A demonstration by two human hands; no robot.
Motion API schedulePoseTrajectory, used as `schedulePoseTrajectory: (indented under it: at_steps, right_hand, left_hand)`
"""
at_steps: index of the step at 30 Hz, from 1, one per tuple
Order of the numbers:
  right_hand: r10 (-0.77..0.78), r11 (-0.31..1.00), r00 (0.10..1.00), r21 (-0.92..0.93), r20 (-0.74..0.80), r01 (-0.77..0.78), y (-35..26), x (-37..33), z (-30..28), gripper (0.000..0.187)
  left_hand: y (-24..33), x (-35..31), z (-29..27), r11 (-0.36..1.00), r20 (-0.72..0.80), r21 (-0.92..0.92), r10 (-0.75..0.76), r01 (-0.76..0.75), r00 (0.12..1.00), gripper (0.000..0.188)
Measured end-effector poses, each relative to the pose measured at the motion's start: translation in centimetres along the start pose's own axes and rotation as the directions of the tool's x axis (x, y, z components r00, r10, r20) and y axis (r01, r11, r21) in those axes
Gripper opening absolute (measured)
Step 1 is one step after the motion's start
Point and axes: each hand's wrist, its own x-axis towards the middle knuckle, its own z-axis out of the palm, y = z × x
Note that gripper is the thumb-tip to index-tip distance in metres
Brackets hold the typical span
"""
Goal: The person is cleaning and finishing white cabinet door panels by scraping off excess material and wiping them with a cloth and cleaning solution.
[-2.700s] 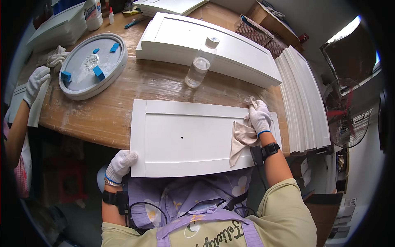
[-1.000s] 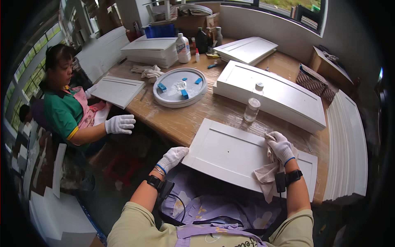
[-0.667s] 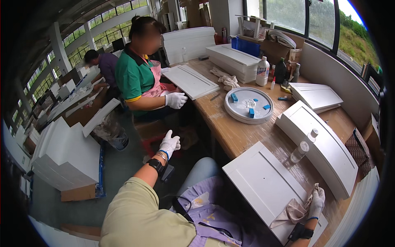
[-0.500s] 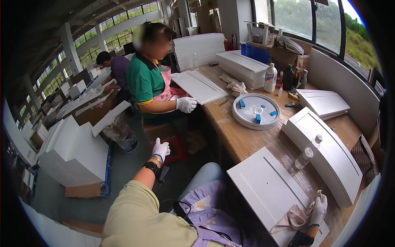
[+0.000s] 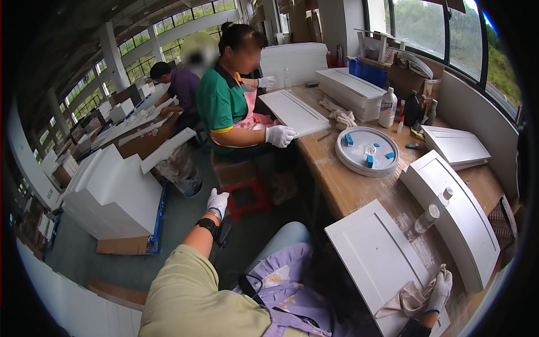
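Your right hand (image 5: 439, 290) has its grip closed on the beige cloth (image 5: 412, 299), which lies on the white panel (image 5: 365, 255) at the worktop's (image 5: 321, 164) edge. Your left hand (image 5: 218, 203) is out over the floor (image 5: 185, 224) near the red stool (image 5: 259, 194), its grip loosely open.

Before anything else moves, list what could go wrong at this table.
1. The panel juts past the edge of the table, and the left hand is off it, over the floor; a hard push on the overhang might tip or slide it.
2. The clear bottle stands close beside the panel, so a swing of the panel or of the right hand, which grips the cloth, could knock it over.
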Motion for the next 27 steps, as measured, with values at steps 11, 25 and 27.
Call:
schedulePoseTrajectory:
  at_steps: [11,25,27]
  right_hand:
    - [-0.004,0.993,0.996,-0.116,-0.086,-0.006,1.1,-0.4,-2.3,0.008]
    - [-0.059,0.998,0.997,-0.038,-0.051,0.057,1.8,0.1,-2.2,0.011]
    - [-0.05,0.999,0.998,-0.019,-0.024,0.05,0.5,-0.6,-1.5,0.01]
  left_hand:
    - [0.3,0.2,4.2,0.997,0.089,0.065,-0.045,0.04,0.995,0.06]
    - [0.0,-1.5,2.4,0.995,0.052,0.094,-0.047,0.042,0.998,0.064]
    - [-0.2,-1.8,2.6,0.992,0.012,0.124,-0.027,0.025,1.0,0.058]
